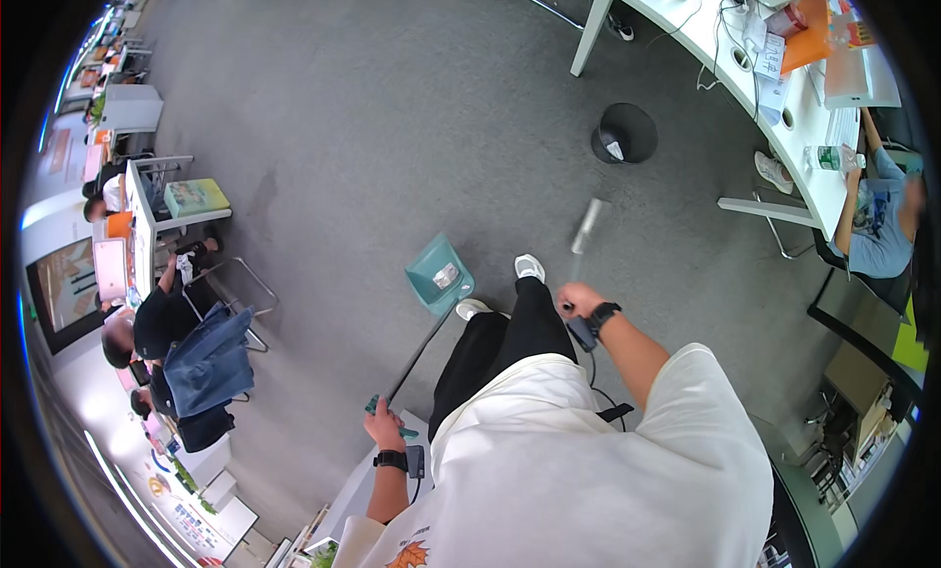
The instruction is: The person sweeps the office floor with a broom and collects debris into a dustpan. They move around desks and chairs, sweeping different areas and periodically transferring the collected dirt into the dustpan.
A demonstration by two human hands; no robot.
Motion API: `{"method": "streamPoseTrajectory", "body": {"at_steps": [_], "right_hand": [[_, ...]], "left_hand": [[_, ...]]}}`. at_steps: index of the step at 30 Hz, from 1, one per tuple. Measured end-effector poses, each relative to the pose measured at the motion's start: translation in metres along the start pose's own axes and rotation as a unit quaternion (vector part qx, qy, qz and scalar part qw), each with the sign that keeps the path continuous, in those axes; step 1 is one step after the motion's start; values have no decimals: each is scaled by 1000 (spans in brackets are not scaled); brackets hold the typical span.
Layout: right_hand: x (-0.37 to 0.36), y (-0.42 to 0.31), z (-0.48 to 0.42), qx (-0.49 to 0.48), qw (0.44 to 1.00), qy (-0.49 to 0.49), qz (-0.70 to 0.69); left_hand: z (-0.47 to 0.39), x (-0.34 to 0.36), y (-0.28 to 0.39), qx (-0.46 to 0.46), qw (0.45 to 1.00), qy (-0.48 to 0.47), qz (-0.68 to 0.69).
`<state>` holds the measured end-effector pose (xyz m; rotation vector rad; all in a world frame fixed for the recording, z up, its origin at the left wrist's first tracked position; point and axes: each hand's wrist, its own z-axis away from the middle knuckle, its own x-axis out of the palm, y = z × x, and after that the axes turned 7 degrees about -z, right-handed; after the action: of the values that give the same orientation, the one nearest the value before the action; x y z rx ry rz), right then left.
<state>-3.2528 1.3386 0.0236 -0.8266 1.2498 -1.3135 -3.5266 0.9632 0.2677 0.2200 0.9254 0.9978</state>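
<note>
My left hand (384, 426) is closed around the green grip of a long-handled dustpan. Its dark pole slants down to a teal pan (428, 263) on the grey floor, just left of my white shoes. Inside the pan lies a crumpled whitish scrap (445, 276). My right hand (581, 301) grips the handle of a tool whose pale, narrow head (587, 228) points away from me. Motion blurs that head, so its exact kind is unclear. Straps with small boxes and cables are on both wrists.
A black waste bin (625, 134) with a white scrap inside stands ahead to the right. Beyond it, a white desk (798, 142) holds cables and a bottle; a person sits there. At left, people sit by another desk (147, 233), near a chair draped with a denim jacket (209, 362).
</note>
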Motion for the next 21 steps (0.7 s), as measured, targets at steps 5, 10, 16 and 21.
{"method": "streamPoseTrajectory", "body": {"at_steps": [5, 10, 16, 21], "right_hand": [[28, -33, -102, 423, 697, 154, -558], [-5, -85, -86, 402, 677, 187, -587], [-35, -79, 14, 432, 693, 203, -540], [-28, -30, -11, 183, 970, 90, -132]], "left_hand": [[-17, 15, 26, 75, 991, -34, -102], [-43, 43, 46, 229, 939, -44, -254], [-63, 68, 76, 310, 907, -48, -282], [-96, 78, 98, 305, 886, -71, -342]]}}
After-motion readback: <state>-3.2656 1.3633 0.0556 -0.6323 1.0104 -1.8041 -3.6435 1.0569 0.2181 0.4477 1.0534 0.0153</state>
